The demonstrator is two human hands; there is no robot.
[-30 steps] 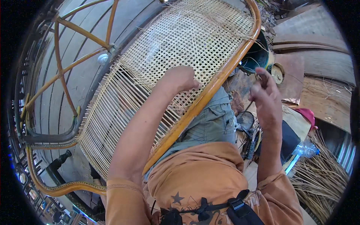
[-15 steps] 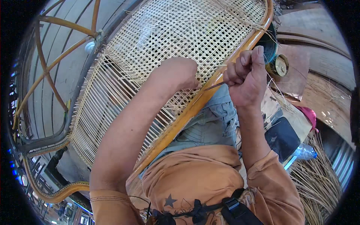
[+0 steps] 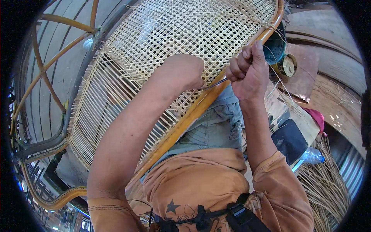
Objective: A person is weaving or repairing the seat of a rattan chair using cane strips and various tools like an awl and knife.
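A partly woven cane panel [image 3: 166, 36] lies across my lap inside a varnished rattan frame [image 3: 189, 121]. Its far part carries an open lattice; the near-left part has only parallel strands [image 3: 96, 104]. My left hand [image 3: 186, 71] rests on the weave close to the frame's near rail. Its fingers curl down, mostly hidden under the back of the hand, so what they grip cannot be made out. On the other side of the rail my right hand [image 3: 248, 73] is closed on a thin metal awl [image 3: 217, 83]. The awl's tip reaches the weave's edge beside my left fingertips.
Bent rattan framework [image 3: 46, 69] stands at left. To the right are a teal bucket [image 3: 275, 48], an open tin [image 3: 288, 65], a plastic bottle [image 3: 312, 155] and a bundle of cane strips [image 3: 324, 181]. Loose strands [image 3: 266, 27] hang over the frame's far right.
My right hand has moved slightly left and up, bringing the awl's tip closer to my left fingers. The left hand stays in nearly the same place.
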